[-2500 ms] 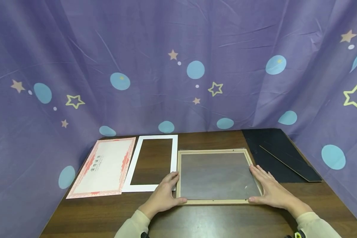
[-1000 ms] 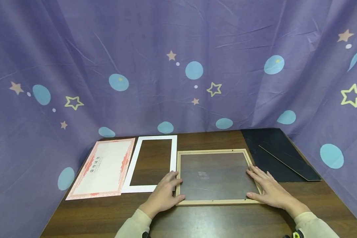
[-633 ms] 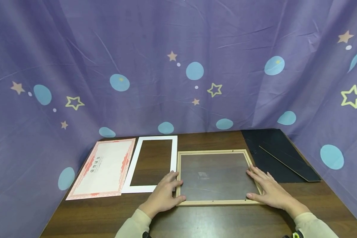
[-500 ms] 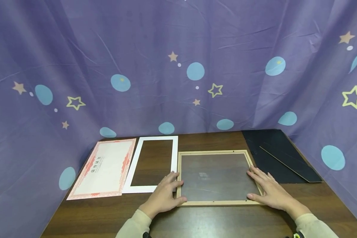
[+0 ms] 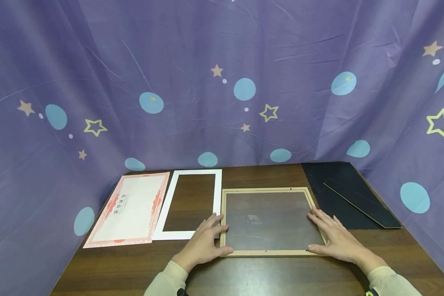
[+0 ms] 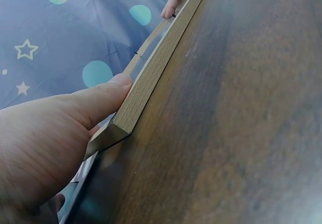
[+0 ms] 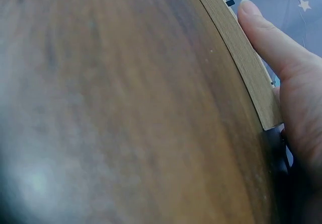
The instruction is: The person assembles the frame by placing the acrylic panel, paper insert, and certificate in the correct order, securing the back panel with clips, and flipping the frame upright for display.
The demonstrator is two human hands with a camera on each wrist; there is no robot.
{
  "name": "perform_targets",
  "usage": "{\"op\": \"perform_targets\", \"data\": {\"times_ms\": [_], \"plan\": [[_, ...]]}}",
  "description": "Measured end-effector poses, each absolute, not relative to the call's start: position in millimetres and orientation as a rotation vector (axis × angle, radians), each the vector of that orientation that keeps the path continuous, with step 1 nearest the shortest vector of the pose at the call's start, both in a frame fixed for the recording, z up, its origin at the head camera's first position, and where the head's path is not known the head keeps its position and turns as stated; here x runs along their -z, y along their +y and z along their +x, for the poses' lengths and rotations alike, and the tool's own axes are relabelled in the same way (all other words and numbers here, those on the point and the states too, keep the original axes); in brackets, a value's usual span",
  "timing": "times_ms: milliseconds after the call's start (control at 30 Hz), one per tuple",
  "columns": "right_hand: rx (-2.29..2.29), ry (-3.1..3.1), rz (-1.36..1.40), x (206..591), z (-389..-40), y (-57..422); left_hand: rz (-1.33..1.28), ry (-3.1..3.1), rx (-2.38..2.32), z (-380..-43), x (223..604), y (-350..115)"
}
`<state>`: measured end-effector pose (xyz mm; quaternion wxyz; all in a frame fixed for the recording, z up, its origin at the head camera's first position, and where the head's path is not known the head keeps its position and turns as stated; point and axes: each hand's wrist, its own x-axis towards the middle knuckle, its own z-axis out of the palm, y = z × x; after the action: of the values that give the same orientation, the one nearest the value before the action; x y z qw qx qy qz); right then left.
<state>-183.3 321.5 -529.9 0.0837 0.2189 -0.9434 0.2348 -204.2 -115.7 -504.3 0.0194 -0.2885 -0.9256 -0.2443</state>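
Wooden frame [image 5: 274, 253]: flat on the table [image 5: 107, 271], beside the white mat [image 5: 174, 235].
Left hand [image 5: 202, 243]: fingers relaxed, touching its near left corner.
Right hand [image 5: 336, 239]: likewise, near right corner.
Wrist views: the frame's side grain.
Head view alone: pink-bordered certificate [image 5: 138, 211].

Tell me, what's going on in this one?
A person's left hand and right hand rest at the two near corners of a light wooden frame lying on a brown table. A clear pane appears to fill it. To its left lie a white mat and a red-bordered certificate; to its right, a black board. All three are outside the frame.
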Motion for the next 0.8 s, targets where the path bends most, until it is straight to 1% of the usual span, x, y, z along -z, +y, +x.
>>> {"op": "perform_targets", "data": {"times_ms": [333,800], "plan": [[-0.707,-2.826,0.629,530.6,-178.6,323.7,-0.904,-2.857,0.766,-205.1,508.3,-112.4],[-0.763,-2.83,0.641,528.3,-182.4,322.4,-0.886,-2.878,0.666,-201.3,500.4,-116.6]]}}
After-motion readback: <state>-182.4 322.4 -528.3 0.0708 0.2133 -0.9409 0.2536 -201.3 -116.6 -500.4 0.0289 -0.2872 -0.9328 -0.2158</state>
